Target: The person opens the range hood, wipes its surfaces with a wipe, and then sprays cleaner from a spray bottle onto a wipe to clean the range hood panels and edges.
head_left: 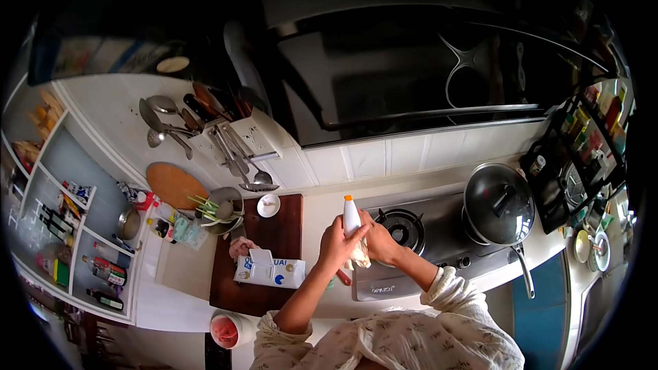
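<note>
A white bottle (pixel 351 216) with an orange cap stands roughly upright between my two hands, over the counter just left of the stove. My left hand (pixel 335 241) is closed around its lower part, thumb across the front. My right hand (pixel 381 241) is closed against the bottle's right side, its fingertips partly hidden. A crumpled, pale wipe (pixel 360 255) shows below the bottle, pressed between the hands. To the left, a pack of wipes (pixel 274 273) with its lid up lies on a dark wooden board (pixel 233 294).
A gas stove (pixel 439 267) carries a lidded pan (pixel 499 202), its handle jutting toward me. A small white bowl (pixel 269 205), raw meat (pixel 241 246) and a pot with green onions (pixel 221 211) are on the left. A bin (pixel 228 331) stands below the board.
</note>
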`<action>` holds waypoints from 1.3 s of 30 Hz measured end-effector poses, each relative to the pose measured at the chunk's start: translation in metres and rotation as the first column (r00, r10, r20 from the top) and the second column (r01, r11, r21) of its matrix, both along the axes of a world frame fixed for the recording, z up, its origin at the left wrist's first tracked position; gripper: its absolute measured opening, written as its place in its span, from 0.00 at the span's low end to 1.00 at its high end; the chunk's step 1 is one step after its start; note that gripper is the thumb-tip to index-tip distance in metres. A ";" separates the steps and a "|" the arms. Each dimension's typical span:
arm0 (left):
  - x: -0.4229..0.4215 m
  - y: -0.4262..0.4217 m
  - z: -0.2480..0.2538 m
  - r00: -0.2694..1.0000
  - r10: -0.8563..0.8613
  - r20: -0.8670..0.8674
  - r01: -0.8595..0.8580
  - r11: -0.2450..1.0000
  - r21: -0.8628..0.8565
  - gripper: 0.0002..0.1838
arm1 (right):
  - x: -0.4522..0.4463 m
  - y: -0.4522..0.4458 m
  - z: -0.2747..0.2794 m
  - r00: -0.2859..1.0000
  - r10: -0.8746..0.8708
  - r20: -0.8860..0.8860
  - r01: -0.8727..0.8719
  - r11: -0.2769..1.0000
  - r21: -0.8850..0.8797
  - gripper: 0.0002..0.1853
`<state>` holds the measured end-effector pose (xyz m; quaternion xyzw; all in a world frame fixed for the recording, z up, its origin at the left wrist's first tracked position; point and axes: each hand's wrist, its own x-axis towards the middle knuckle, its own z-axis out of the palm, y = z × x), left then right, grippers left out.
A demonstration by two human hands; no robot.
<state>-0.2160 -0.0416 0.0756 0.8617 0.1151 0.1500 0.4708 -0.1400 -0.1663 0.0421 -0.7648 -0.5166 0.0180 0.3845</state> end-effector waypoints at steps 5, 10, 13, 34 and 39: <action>-0.002 -0.039 0.032 0.994 -0.096 0.049 0.093 0.994 0.055 0.32 | 0.016 -0.026 0.010 0.986 0.018 -0.166 0.014 0.982 0.188 0.44; -0.005 -0.048 0.067 0.974 -0.217 0.064 0.226 0.938 -0.262 0.30 | 0.036 -0.042 0.039 0.970 0.231 0.070 -0.241 0.904 0.354 0.52; -0.016 -0.053 0.108 0.975 -0.184 -0.122 0.204 0.964 0.173 0.34 | 0.038 -0.054 0.060 0.921 0.388 -0.003 -0.364 0.866 0.343 0.53; -0.081 -0.059 0.079 0.969 0.177 0.173 -0.105 0.927 -0.360 0.32 | 0.040 0.029 0.214 0.688 0.692 -0.216 -0.111 0.395 0.912 0.14; -0.103 -0.079 0.011 0.970 0.228 0.079 -0.193 0.929 -0.315 0.28 | 0.017 0.051 0.257 0.510 0.831 -0.223 -0.072 0.299 0.952 0.15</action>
